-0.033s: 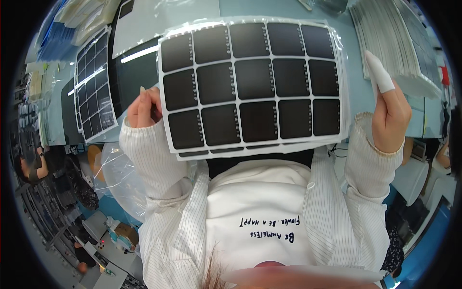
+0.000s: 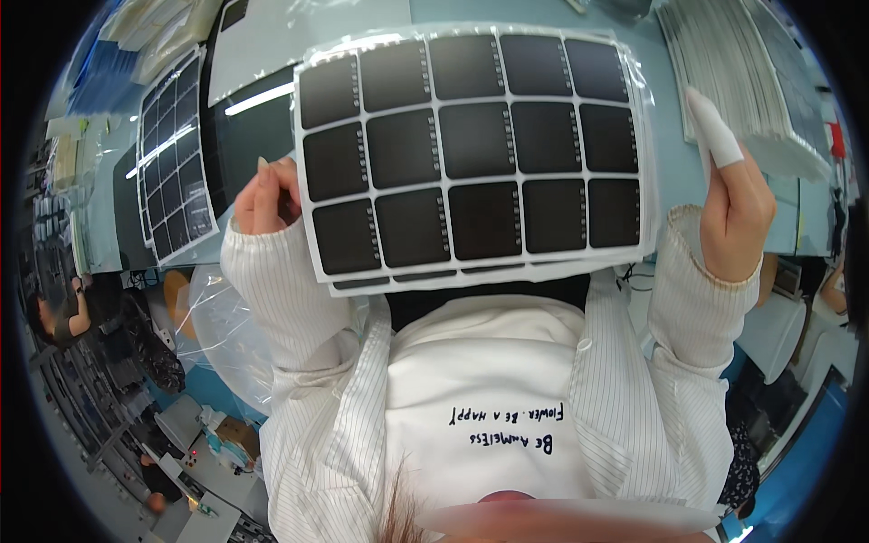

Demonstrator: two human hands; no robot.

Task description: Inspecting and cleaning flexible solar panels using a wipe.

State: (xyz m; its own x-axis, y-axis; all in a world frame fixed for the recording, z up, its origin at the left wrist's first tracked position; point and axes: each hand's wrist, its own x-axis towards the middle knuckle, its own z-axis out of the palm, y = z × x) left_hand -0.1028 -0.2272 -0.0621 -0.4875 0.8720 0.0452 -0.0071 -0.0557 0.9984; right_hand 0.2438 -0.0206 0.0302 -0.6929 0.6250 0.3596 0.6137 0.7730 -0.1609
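A big white sheet of dark squares (image 2: 471,154) is pinched at its left edge by the left hand (image 2: 265,197) and held up over the near edge of the blue worktop (image 2: 674,181), so much of the worktop is hidden behind it. The right hand (image 2: 738,213) is kept just beside the sheet's right edge, loosely curled and holding nothing, with a white finger cover (image 2: 715,131) pointing up. Another sheet of dark squares (image 2: 176,154) is laid at the left edge, and a stack of white sheets (image 2: 751,81) is seen at the far right corner.

Black squares gridded on white sheet (image 2: 471,154)

Showing white cot on right hand (image 2: 738,217) fingertip; wearing white, thin-striped sleeves (image 2: 281,299); lying on pale blue table (image 2: 674,172); second black-and-white grid sheet (image 2: 172,154) alongside.
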